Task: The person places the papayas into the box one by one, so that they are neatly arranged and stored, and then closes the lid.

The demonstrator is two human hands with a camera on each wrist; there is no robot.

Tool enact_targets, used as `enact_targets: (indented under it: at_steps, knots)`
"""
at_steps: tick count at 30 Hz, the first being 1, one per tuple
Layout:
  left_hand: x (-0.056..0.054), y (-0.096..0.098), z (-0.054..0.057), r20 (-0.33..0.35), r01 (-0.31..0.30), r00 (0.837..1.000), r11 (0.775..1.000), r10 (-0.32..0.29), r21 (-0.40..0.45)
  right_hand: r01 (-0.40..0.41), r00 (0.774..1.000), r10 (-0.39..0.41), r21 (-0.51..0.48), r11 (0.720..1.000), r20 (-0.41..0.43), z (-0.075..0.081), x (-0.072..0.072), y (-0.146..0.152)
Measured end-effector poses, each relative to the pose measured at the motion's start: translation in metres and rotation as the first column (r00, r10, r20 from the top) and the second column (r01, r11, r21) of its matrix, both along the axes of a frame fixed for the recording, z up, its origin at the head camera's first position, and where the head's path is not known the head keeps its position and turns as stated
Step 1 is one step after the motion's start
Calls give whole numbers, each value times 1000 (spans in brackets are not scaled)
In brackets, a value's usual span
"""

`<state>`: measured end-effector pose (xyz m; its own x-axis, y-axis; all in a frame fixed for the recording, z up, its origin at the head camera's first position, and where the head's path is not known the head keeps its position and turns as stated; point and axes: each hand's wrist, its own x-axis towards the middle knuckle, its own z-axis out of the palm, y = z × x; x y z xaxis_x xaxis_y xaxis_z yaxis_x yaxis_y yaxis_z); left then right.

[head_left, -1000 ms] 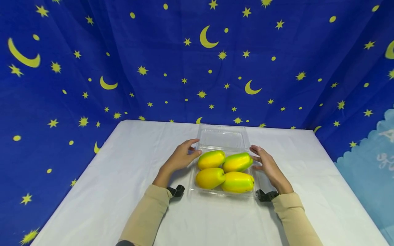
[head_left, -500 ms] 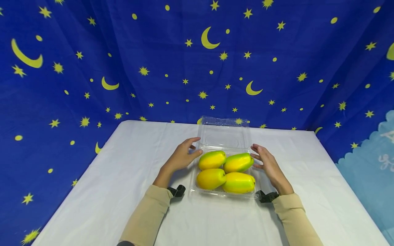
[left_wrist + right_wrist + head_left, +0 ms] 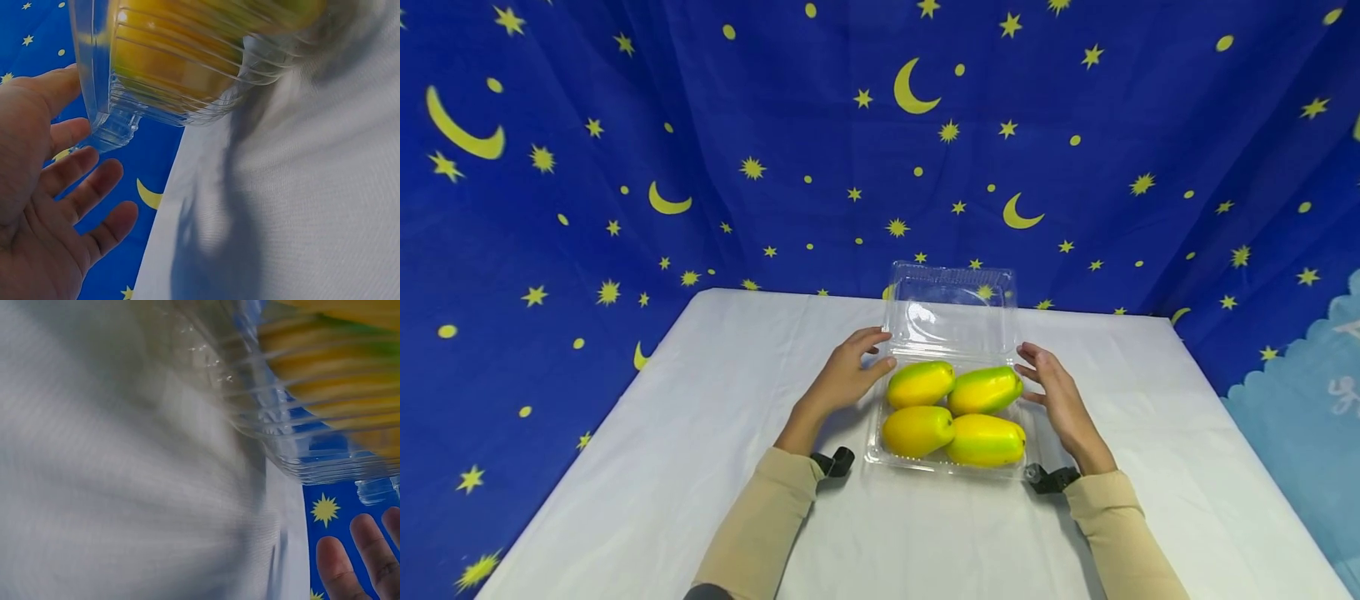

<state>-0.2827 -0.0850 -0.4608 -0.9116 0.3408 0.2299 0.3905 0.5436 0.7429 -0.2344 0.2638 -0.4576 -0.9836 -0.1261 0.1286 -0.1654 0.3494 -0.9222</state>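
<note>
A clear plastic clamshell box [image 3: 925, 467] sits on the table, its hinged lid [image 3: 958, 312] tilted up at the far side. In its base lie several plump yellow-green fruits [image 3: 921, 432], like mangoes or small papayas. My left hand [image 3: 841, 375] is at the box's left side, fingertips at the lid's lower left corner; the left wrist view shows thumb and fingers [image 3: 103, 181] loosely spread there. On the opposite side my right hand [image 3: 1058, 400] has its fingers extended near the lid's right corner. Only a few right fingertips [image 3: 369, 540] show in the right wrist view.
A white cloth covers the table [image 3: 730, 367]. Behind it and along the sides hangs a blue curtain [image 3: 820, 108] with yellow moons and stars. A light-blue patch [image 3: 1300, 433] is on the right. Dark wrist mounts [image 3: 835, 462] sit beside both wrists.
The lid has swung up from lying back on the table to a raised tilt. Both hands have shifted slightly away from me, while the fruits stay in the box.
</note>
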Motion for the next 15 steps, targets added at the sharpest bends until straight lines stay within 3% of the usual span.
enact_targets:
  at_steps: [6,15]
  knots:
    - [-1,1,3,-13,-9,1000,1000,9,10,2,1000,-2,-31,1000,5,1,0,-1]
    - [0,0,2,-41,-5,999,1000,5,5,16,1000,-16,12,1000,20,0,0,1]
